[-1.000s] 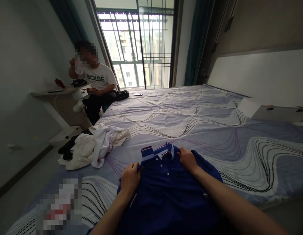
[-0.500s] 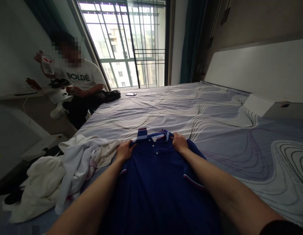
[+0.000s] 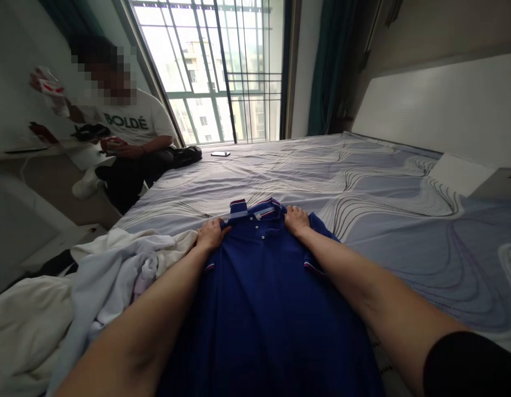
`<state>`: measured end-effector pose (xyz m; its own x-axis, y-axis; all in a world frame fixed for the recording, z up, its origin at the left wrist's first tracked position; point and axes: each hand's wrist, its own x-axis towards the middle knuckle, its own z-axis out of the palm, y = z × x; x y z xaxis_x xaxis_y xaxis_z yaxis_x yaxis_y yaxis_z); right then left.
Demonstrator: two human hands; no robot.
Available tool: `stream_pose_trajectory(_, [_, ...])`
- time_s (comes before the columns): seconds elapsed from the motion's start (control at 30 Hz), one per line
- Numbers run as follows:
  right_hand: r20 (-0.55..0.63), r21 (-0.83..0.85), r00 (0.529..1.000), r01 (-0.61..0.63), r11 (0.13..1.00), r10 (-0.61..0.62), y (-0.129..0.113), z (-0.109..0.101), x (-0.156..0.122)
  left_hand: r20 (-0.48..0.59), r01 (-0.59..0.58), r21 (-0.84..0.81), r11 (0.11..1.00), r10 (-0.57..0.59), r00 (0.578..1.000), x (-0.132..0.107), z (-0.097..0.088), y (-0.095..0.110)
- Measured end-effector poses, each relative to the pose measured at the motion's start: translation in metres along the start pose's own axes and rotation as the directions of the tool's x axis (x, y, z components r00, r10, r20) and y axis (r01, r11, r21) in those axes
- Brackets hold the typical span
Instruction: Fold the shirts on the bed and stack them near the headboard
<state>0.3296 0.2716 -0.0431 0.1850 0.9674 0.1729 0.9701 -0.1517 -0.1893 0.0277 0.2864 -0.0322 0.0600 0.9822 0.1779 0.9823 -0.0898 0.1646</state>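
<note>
A dark-blue, stripe-collared fabric polo shirt (image 3: 259, 286) is spread on a bed (image 3: 296, 165) covered in lilac-grey, wave-patterned fabric. Its shoulders are gripped in the fingers of the left hand (image 3: 210, 234) and right hand (image 3: 297, 220). Crumpled white and cream cloths (image 3: 123, 264) are heaped alongside.

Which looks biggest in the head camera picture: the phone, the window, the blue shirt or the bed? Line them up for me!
Largest to smallest:
1. bed
2. blue shirt
3. window
4. phone

The shirt is much nearer the camera than the window, so real sizes may differ.
</note>
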Motion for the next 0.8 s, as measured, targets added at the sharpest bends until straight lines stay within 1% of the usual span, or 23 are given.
stream_pose_trajectory(0.07, [-0.016,-0.013,0.999,-0.035,0.999,0.035,-0.01,-0.003,-0.023,-0.052,0.063,0.024,0.998,-0.062,0.997,-0.02,-0.003,0.022])
stream_pose_trajectory(0.1, [-0.022,-0.017,0.999,-0.047,0.999,0.047,-0.015,-0.005,-0.037,-0.096,0.055,0.045,0.997,-0.051,0.994,-0.033,-0.004,0.034])
stream_pose_trajectory(0.13, [-0.019,-0.015,0.999,-0.047,0.999,0.047,-0.02,-0.008,-0.052,-0.143,0.015,0.074,0.997,-0.005,0.99,-0.047,-0.005,0.046])
stream_pose_trajectory(0.17, [-0.005,-0.01,0.999,-0.036,0.999,0.036,-0.024,-0.01,-0.068,-0.18,-0.056,0.119,0.991,0.077,0.981,-0.062,-0.006,0.057])
stream_pose_trajectory(0.2, [0.025,0.003,1.0,-0.012,1.0,0.012,-0.028,-0.013,-0.085,-0.185,-0.129,0.162,0.978,0.158,0.97,-0.078,-0.006,0.065])
stream_pose_trajectory(0.23, [0.058,0.015,0.998,0.016,1.0,-0.017,-0.03,-0.016,-0.103,-0.162,-0.172,0.188,0.967,0.203,0.966,-0.096,-0.007,0.071])
stream_pose_trajectory(0.27, [0.087,0.03,0.995,0.047,0.998,-0.049,-0.031,-0.018,-0.121,-0.117,-0.198,0.199,0.96,0.224,0.968,-0.114,-0.008,0.074])
stream_pose_trajectory(0.3, [0.105,0.045,0.991,0.08,0.996,-0.084,-0.031,-0.021,-0.14,-0.07,-0.203,0.193,0.96,0.22,0.973,-0.132,-0.009,0.074])
stream_pose_trajectory(0.37, [0.094,0.075,0.985,0.138,0.988,-0.145,-0.029,-0.028,-0.181,-0.002,-0.21,0.165,0.964,0.214,0.977,-0.172,-0.013,0.068])
stream_pose_trajectory(0.47, [0.068,0.134,0.966,0.238,0.962,-0.248,-0.021,-0.039,-0.242,0.031,-0.224,0.121,0.967,0.221,0.975,-0.236,-0.025,0.052])
stream_pose_trajectory(0.53, [0.089,0.165,0.948,0.29,0.943,-0.307,-0.015,-0.049,-0.282,0.055,-0.188,0.108,0.976,0.183,0.982,-0.279,-0.035,0.04])
stream_pose_trajectory(0.6, [0.124,0.187,0.928,0.327,0.926,-0.352,-0.008,-0.058,-0.32,0.057,-0.12,0.12,0.985,0.114,0.992,-0.32,-0.045,0.029])
stream_pose_trajectory(0.67, [0.153,0.202,0.912,0.349,0.915,-0.381,0.0,-0.066,-0.357,0.015,-0.018,0.152,0.988,0.016,1.0,-0.359,-0.053,0.018])
stream_pose_trajectory(0.73, [0.166,0.209,0.906,0.354,0.912,-0.389,0.008,-0.073,-0.396,-0.084,0.113,0.186,0.976,-0.099,0.992,-0.395,-0.063,0.008])
stream_pose_trajectory(0.77, [0.153,0.204,0.923,0.319,0.926,-0.352,0.013,-0.075,-0.415,-0.148,0.186,0.195,0.963,-0.158,0.976,-0.412,-0.068,0.002])
stream_pose_trajectory(0.8, [0.124,0.193,0.953,0.249,0.949,-0.275,0.019,-0.077,-0.434,-0.205,0.254,0.193,0.948,-0.214,0.955,-0.428,-0.073,-0.003])
